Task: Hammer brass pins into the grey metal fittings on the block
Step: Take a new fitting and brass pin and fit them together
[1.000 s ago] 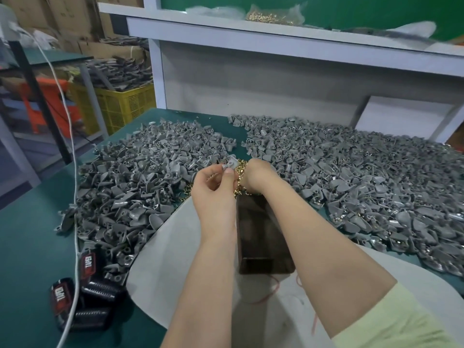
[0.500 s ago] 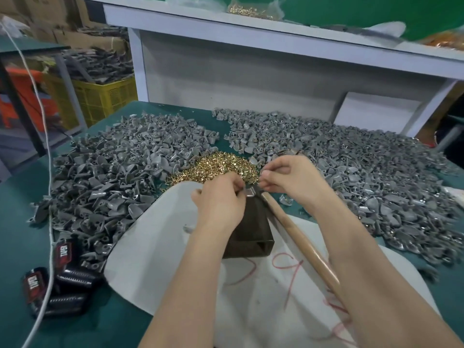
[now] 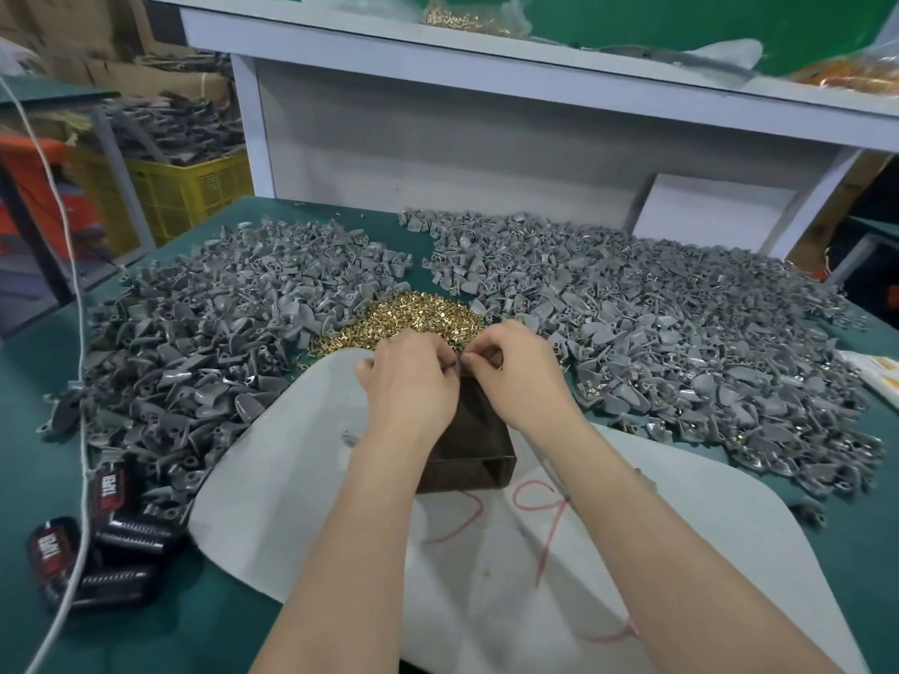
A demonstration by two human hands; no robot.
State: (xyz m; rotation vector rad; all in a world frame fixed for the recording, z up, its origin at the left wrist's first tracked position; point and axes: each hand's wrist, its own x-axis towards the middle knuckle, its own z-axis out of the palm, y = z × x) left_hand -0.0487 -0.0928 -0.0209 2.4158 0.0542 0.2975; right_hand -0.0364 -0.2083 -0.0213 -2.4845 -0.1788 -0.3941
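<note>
A dark brown block point(image 3: 474, 445) stands on a pale sheet point(image 3: 301, 488) in the middle of the table. My left hand point(image 3: 411, 381) and my right hand point(image 3: 518, 369) meet over its far top edge, fingers curled and pinching a small grey fitting point(image 3: 457, 363) between them. I cannot see a pin in the fingers. A heap of brass pins point(image 3: 418, 316) lies just beyond the hands. Big piles of grey fittings spread to the left point(image 3: 219, 333) and right point(image 3: 681, 342). The hammer is not visible now.
Black clips with red labels point(image 3: 97, 542) and a white cable point(image 3: 80, 430) lie at the front left. A yellow crate point(image 3: 189, 192) stands off the table's left. A white shelf point(image 3: 535, 65) with a bag of brass pins point(image 3: 462, 17) runs along the back.
The view shifted and the wooden hammer handle seen under my right arm half a second ago is now hidden. Both hands stay together over the block's far edge.
</note>
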